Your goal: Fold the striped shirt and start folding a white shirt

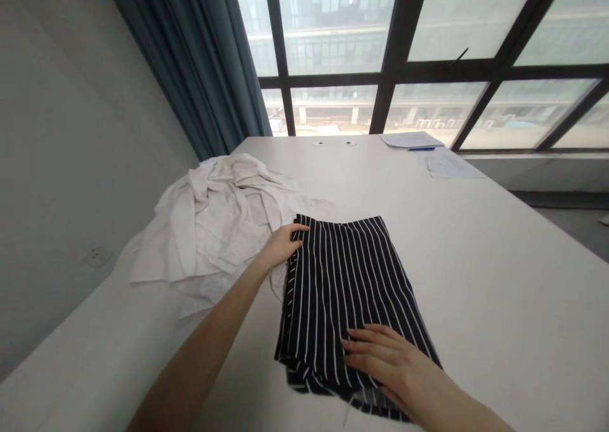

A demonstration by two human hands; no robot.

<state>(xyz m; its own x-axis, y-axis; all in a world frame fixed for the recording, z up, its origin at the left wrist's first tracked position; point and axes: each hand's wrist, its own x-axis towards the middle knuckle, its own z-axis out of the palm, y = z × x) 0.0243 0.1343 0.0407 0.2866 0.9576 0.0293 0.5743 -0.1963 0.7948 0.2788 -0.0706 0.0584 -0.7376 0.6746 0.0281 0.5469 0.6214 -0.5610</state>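
A folded black garment with thin white stripes (342, 280) lies flat on the white table (499, 280). My left hand (281, 245) rests at the garment's far left corner, fingers curled onto its edge, touching both it and the white cloth beside it. My right hand (387, 359) lies flat on the near part of the striped garment, fingers stretched out and pointing left.
A crumpled heap of white clothing (214, 222) sits left of the striped garment. Papers (412, 139) and a blue pen (421, 148) lie at the table's far end by the window. A dark curtain (200, 58) hangs at the back left; a grey wall runs along the left.
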